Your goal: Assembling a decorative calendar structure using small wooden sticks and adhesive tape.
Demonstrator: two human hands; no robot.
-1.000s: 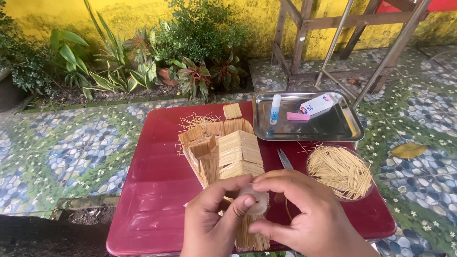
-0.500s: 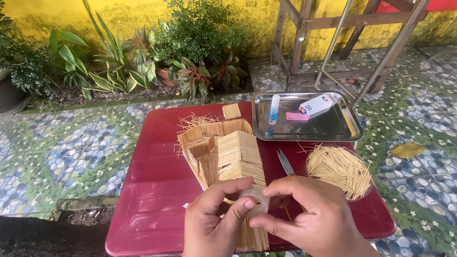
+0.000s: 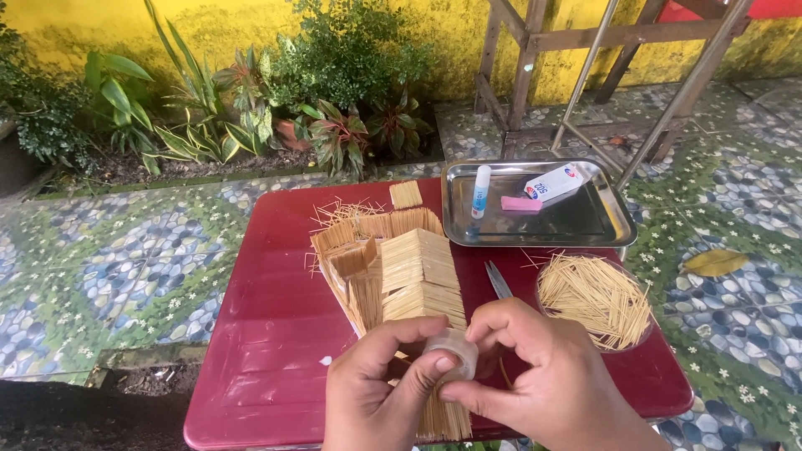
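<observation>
Both hands are seen at the bottom centre of the frame, closed together on a small roll of clear tape (image 3: 452, 349). The roll is pinched by the left hand (image 3: 373, 394) from the lower left, thumb laid against its face, and by the right hand (image 3: 535, 377) from the right, fingers curled over its top edge. The roll is held just above the near edge of a red table (image 3: 267, 334).

Part of a stick panel (image 3: 441, 418) is hidden under the hands. Just beyond them, toward the centre of the frame, a model (image 3: 401, 263) built of glued sticks is laid on the table, with loose sticks scattered at its far left corner. A scissors blade (image 3: 499, 280) is seen just right of it, its handles covered by the right hand. Further right, a heap of loose sticks (image 3: 595, 299) is held in a clear dish. Behind that, at upper right, a steel tray (image 3: 601, 230) is set, carrying a glue stick (image 3: 479, 190), a pink eraser (image 3: 520, 204) and a small white box (image 3: 553, 183). A small square of sticks (image 3: 406, 194) lies left of the tray.

The table is stood on patterned pebble paving (image 3: 109, 276). Potted plants (image 3: 334, 92) are ranged along a yellow wall (image 3: 451, 25) at the top, with a wooden frame (image 3: 535, 50) at upper right.
</observation>
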